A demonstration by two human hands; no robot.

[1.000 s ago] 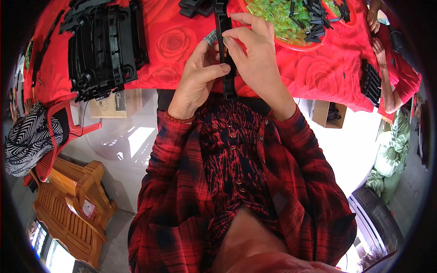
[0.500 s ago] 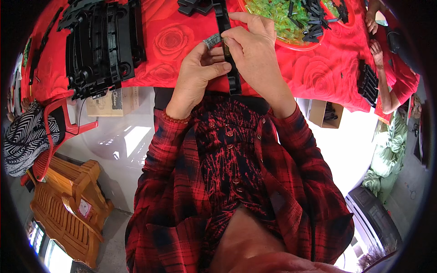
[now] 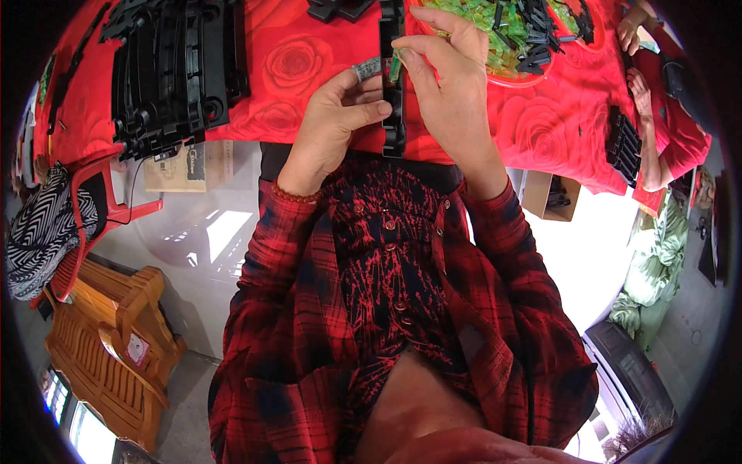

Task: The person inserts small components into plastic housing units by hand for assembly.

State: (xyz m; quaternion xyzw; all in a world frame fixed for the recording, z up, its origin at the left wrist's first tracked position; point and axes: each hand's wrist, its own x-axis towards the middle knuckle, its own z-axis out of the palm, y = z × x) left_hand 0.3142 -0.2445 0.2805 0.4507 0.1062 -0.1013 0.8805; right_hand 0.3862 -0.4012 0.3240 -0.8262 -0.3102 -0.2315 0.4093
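A long black plastic strip [image 3: 394, 131] stands nearly lengthwise before me at the table's near edge. My left hand [image 3: 332, 127] is closed on it from the left, thumb on top. Grey wrapping [image 3: 368, 69] covers one fingertip of that hand. Between thumb and forefinger my right hand [image 3: 457, 97] pinches a small translucent green piece [image 3: 396, 68], held over or against the strip; whether it touches cannot be made out. Beyond that hand lies a red tray [image 3: 519, 80] of green and black small pieces [image 3: 502, 31].
Stacked black plastic parts [image 3: 174, 77] lie at the left on the red tablecloth [image 3: 297, 66], and more black parts [image 3: 340, 9] at the far edge. Another person's hands [image 3: 640, 89] are at the right, near a black ribbed part [image 3: 624, 143]. A red chair [image 3: 116, 205] stands left.
The strip has shifted a little right and now stands straighter. My right hand has moved slightly right, and the green piece in its fingers has come into view.
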